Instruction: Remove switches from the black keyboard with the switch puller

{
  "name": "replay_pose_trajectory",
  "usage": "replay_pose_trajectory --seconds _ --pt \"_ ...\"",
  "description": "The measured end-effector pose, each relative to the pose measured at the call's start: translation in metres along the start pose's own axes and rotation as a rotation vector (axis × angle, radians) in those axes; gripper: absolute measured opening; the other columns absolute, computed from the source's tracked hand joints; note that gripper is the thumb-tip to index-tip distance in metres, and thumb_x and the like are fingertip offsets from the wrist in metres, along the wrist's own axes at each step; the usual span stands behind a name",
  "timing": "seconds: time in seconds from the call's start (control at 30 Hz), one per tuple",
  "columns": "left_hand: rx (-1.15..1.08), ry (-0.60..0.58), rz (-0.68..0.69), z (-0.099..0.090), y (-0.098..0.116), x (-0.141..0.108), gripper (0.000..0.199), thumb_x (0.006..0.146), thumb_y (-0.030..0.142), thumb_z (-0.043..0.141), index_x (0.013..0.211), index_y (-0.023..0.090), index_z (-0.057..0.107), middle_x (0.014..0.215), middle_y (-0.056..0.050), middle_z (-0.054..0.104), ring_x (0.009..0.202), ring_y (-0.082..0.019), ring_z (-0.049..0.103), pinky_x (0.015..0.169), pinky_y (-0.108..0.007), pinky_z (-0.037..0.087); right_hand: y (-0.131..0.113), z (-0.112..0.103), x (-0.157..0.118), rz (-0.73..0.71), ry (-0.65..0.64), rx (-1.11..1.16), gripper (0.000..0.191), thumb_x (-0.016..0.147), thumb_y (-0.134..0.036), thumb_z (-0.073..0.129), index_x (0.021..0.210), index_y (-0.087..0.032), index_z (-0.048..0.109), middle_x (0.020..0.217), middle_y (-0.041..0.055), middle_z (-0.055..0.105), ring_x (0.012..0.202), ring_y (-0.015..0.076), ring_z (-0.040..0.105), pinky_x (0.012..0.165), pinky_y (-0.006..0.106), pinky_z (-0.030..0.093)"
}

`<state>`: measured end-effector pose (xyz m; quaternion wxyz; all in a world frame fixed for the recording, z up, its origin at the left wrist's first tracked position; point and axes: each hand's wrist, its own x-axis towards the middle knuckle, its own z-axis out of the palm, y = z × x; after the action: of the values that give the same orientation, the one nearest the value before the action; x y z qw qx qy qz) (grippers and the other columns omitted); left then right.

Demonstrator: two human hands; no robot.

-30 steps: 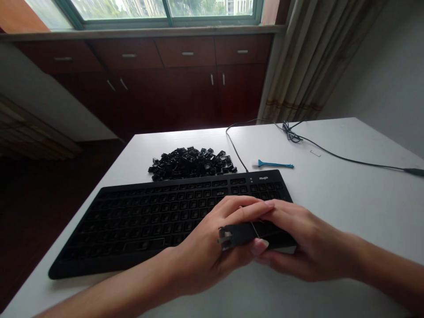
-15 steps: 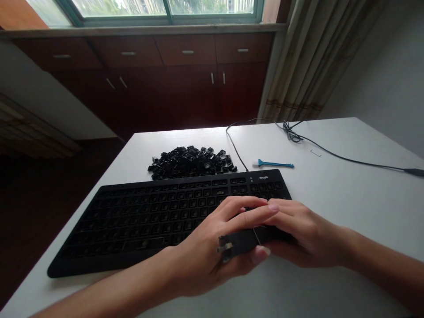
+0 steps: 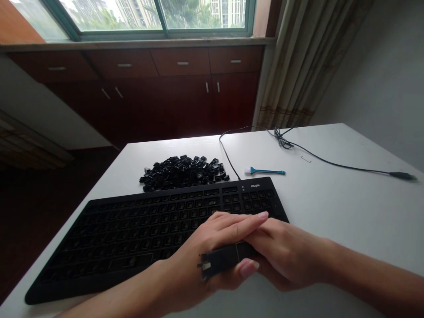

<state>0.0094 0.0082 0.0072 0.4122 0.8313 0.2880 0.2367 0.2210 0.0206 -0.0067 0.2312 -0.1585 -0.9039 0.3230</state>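
Observation:
Between my two hands is a long black keycap [image 3: 220, 260] with a thin metal wire across it and small clips at its left end. My left hand [image 3: 212, 247] holds it, with the thumb below and the fingers above, reaching over the other hand. Closed around its right end, my right hand [image 3: 291, 251] hides that part. Both hands are over the lower right of a black keyboard [image 3: 109, 229], whose keycaps are off, leaving open sockets. Its long bottom slot [image 3: 130, 261] shows bare.
Behind the keyboard lies a heap of loose black keycaps [image 3: 182, 172]. A blue brush [image 3: 266, 171] is to the right of it, near a bent metal wire [image 3: 305, 159]. A black cable [image 3: 338, 158], bundled partway, runs across the white table [image 3: 347, 198].
The view has tilted up and shifted slightly. My hands have drawn a little toward me with the keycap, and more of its length shows. Both keep hold of it.

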Motion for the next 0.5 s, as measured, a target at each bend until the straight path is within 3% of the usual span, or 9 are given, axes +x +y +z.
replay_pose_trajectory --seconds 0.1,0.17,0.23,0.4,0.5 --pt "0.009 -0.046 0.038 -0.002 0.001 0.001 0.062 0.092 0.038 0.055 0.149 0.033 0.03 0.144 -0.001 0.051 0.125 -0.026 0.053 0.109 -0.042 0.041 0.003 -0.003 0.001 0.0 -0.049 0.09 0.048 0.092 -0.02 0.049 0.137 -0.007 0.04 0.136 0.0222 0.054 0.129 0.0262 0.05 0.099 0.039 0.049" --pt "0.014 -0.065 0.054 -0.004 0.001 0.002 0.062 0.092 0.038 0.055 0.149 0.034 0.03 0.145 -0.002 0.049 0.128 -0.028 0.051 0.111 -0.045 0.038 0.005 -0.004 0.002 -0.038 -0.028 0.114 0.048 0.092 -0.02 0.05 0.137 -0.007 0.04 0.137 0.0226 0.053 0.129 0.0258 0.05 0.1 0.039 0.048" --pt "0.022 -0.088 0.07 -0.005 0.001 0.003 0.063 0.091 0.041 0.056 0.148 0.037 0.029 0.147 -0.003 0.048 0.131 -0.028 0.048 0.112 -0.047 0.034 0.007 -0.003 0.001 -0.085 0.005 0.12 0.042 0.091 -0.02 0.051 0.131 -0.006 0.045 0.128 0.0219 0.059 0.122 0.0243 0.055 0.098 0.037 0.049" --pt "0.049 -0.129 0.099 -0.007 -0.002 0.005 0.067 0.089 0.045 0.06 0.147 0.044 0.027 0.151 -0.004 0.042 0.134 -0.028 0.044 0.112 -0.05 0.031 0.013 0.0 -0.001 -0.165 0.131 0.131 0.025 0.091 -0.024 0.056 0.113 -0.012 0.058 0.095 0.01 0.068 0.089 0.0157 0.064 0.082 0.026 0.053" --pt "0.051 -0.139 0.101 -0.008 -0.001 0.005 0.064 0.089 0.044 0.06 0.145 0.045 0.03 0.151 -0.004 0.042 0.136 -0.029 0.043 0.111 -0.051 0.032 0.013 0.0 -0.001 -0.144 0.138 0.191 0.024 0.09 -0.024 0.059 0.111 -0.014 0.061 0.094 0.0078 0.067 0.088 0.0139 0.063 0.08 0.023 0.052"
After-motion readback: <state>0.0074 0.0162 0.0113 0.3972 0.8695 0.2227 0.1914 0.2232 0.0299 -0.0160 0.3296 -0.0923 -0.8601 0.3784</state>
